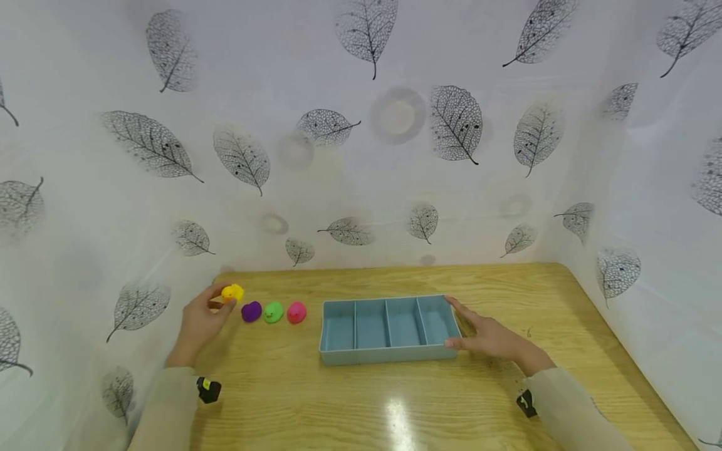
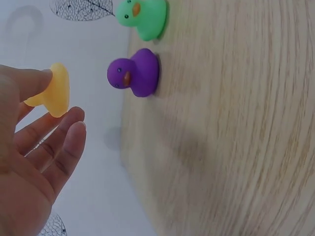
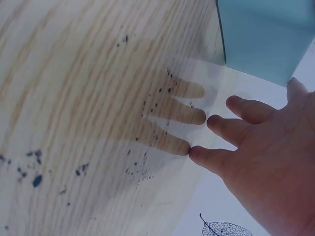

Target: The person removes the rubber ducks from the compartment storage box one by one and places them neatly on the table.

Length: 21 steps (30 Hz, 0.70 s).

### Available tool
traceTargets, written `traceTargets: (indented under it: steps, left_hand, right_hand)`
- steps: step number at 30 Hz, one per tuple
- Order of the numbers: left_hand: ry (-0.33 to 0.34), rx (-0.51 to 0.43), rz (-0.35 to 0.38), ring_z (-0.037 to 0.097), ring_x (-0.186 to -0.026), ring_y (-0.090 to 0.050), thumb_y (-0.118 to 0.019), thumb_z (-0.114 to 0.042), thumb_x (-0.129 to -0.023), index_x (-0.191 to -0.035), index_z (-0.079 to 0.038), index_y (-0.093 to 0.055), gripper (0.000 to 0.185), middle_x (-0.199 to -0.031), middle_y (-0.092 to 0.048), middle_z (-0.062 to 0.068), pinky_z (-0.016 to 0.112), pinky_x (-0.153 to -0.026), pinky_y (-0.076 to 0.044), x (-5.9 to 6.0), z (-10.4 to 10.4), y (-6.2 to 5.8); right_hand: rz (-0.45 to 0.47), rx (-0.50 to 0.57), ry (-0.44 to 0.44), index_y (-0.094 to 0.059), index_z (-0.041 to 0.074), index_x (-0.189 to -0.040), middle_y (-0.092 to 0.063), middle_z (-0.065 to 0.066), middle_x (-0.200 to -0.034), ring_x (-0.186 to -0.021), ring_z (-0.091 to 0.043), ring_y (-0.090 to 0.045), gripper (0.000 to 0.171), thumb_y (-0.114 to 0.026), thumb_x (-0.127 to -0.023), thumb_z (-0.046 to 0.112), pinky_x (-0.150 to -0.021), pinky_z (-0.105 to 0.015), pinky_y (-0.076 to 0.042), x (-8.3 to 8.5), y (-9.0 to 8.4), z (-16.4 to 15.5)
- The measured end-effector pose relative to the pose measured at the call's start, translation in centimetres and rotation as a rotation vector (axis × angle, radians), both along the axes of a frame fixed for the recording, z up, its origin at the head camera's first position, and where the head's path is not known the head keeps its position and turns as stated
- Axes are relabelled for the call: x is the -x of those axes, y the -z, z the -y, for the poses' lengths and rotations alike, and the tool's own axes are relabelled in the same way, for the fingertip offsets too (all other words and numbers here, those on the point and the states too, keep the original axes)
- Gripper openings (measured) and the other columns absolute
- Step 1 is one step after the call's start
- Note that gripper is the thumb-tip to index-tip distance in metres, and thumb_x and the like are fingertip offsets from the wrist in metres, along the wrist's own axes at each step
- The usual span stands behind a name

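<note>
In the head view, my left hand [image 1: 202, 318] pinches a yellow rubber duck [image 1: 232, 292] between thumb and fingers, lifted above the table. The left wrist view shows this yellow duck [image 2: 60, 91] from underneath, its other fingers loosely bent. Close by stand a purple duck [image 1: 251, 312], a green duck [image 1: 273, 312] and a pink duck [image 1: 296, 312] in a row. A blue-grey box [image 1: 389, 356] with several compartments lies to their right. My right hand [image 1: 491, 337] holds its right end, thumb at the front corner and index finger at the back one; the other fingers stretch out straight.
The wooden table [image 1: 350, 407] has dark specks near my right hand. A white curtain [image 1: 316, 175] with leaf prints hangs behind the table and along both sides.
</note>
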<state>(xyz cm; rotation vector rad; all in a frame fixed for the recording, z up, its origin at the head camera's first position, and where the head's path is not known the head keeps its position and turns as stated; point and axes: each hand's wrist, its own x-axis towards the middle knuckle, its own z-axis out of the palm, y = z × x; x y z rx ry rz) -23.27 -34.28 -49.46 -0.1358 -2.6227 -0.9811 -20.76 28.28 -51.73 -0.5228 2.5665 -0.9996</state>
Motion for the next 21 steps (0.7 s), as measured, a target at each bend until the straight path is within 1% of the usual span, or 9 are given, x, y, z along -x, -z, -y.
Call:
traceTargets:
  steps: [4, 8, 11, 13, 15, 18, 20, 21]
  left_hand:
    - [-0.026, 0.013, -0.001, 0.048, -0.094, -0.072, -0.073, -0.009, -0.098, -0.138, 0.003, -0.062, 0.043, -0.128, -0.069, 0.032, 0.017, -0.063, -0.053, 0.0, 0.6, 0.2]
    - [-0.047, 0.021, 0.032, 0.049, -0.095, -0.072, -0.072, -0.008, -0.098, -0.139, 0.004, -0.060, 0.044, -0.129, -0.067, 0.036, 0.018, -0.063, -0.051, -0.1, 0.9, 0.3]
    - [-0.048, 0.035, 0.054, 0.049, -0.095, -0.071, -0.071, -0.007, -0.099, -0.140, 0.006, -0.059, 0.044, -0.131, -0.064, 0.038, 0.017, -0.063, -0.051, -0.2, 1.1, 0.6]
    - [-0.051, 0.037, 0.073, 0.049, -0.096, -0.071, -0.070, -0.006, -0.099, -0.140, 0.006, -0.058, 0.045, -0.133, -0.063, 0.039, 0.019, -0.065, -0.052, -0.3, 1.2, 0.8]
    - [-0.055, 0.039, 0.093, 0.049, -0.098, -0.070, -0.069, -0.006, -0.100, -0.141, 0.006, -0.057, 0.045, -0.134, -0.063, 0.039, 0.026, -0.070, -0.056, -0.3, 1.3, 1.0]
    - [-0.061, 0.035, 0.141, 0.050, -0.104, -0.068, -0.067, -0.008, -0.102, -0.143, 0.007, -0.055, 0.046, -0.137, -0.060, 0.039, 0.046, -0.082, -0.062, -0.3, 1.4, 1.4]
    - [-0.060, 0.036, 0.170, 0.053, -0.108, -0.066, -0.065, -0.009, -0.103, -0.144, 0.008, -0.054, 0.046, -0.139, -0.059, 0.040, 0.058, -0.090, -0.059, -0.3, 1.5, 1.7]
    - [-0.060, 0.036, 0.183, 0.054, -0.110, -0.065, -0.064, -0.009, -0.103, -0.144, 0.008, -0.053, 0.046, -0.139, -0.059, 0.039, 0.062, -0.093, -0.057, -0.2, 1.6, 1.9]
  right_hand:
    - [-0.005, 0.018, 0.001, 0.000, 0.046, -0.167, -0.017, -0.023, -0.174, -0.149, -0.060, -0.034, 0.098, -0.070, -0.099, 0.052, -0.111, -0.079, -0.036, 0.0, 0.1, 0.0]
    - [-0.008, 0.018, -0.001, 0.001, 0.046, -0.167, -0.017, -0.023, -0.174, -0.148, -0.061, -0.034, 0.099, -0.070, -0.099, 0.052, -0.111, -0.079, -0.036, 0.0, 0.1, 0.1]
    - [-0.008, 0.016, -0.002, 0.001, 0.046, -0.168, -0.017, -0.023, -0.174, -0.148, -0.061, -0.035, 0.099, -0.070, -0.099, 0.052, -0.111, -0.079, -0.036, 0.0, 0.1, 0.0]
    - [-0.011, 0.013, -0.001, 0.000, 0.046, -0.167, -0.017, -0.023, -0.174, -0.148, -0.061, -0.035, 0.099, -0.070, -0.099, 0.052, -0.111, -0.079, -0.036, 0.0, 0.1, 0.0]
    - [-0.014, 0.012, -0.001, 0.001, 0.046, -0.168, -0.018, -0.023, -0.174, -0.147, -0.062, -0.035, 0.099, -0.070, -0.098, 0.052, -0.111, -0.079, -0.036, 0.0, 0.2, 0.0]
    - [-0.014, 0.010, 0.000, 0.001, 0.046, -0.167, -0.018, -0.024, -0.174, -0.147, -0.062, -0.036, 0.099, -0.070, -0.098, 0.052, -0.111, -0.079, -0.036, 0.0, 0.3, 0.0]
    - [-0.010, 0.014, 0.002, 0.001, 0.047, -0.167, -0.018, -0.024, -0.174, -0.147, -0.062, -0.035, 0.099, -0.070, -0.098, 0.052, -0.111, -0.079, -0.036, 0.0, 0.3, 0.0]
    - [-0.008, 0.015, 0.002, 0.001, 0.047, -0.167, -0.018, -0.024, -0.174, -0.147, -0.061, -0.035, 0.099, -0.070, -0.098, 0.052, -0.111, -0.078, -0.036, 0.0, 0.3, -0.1]
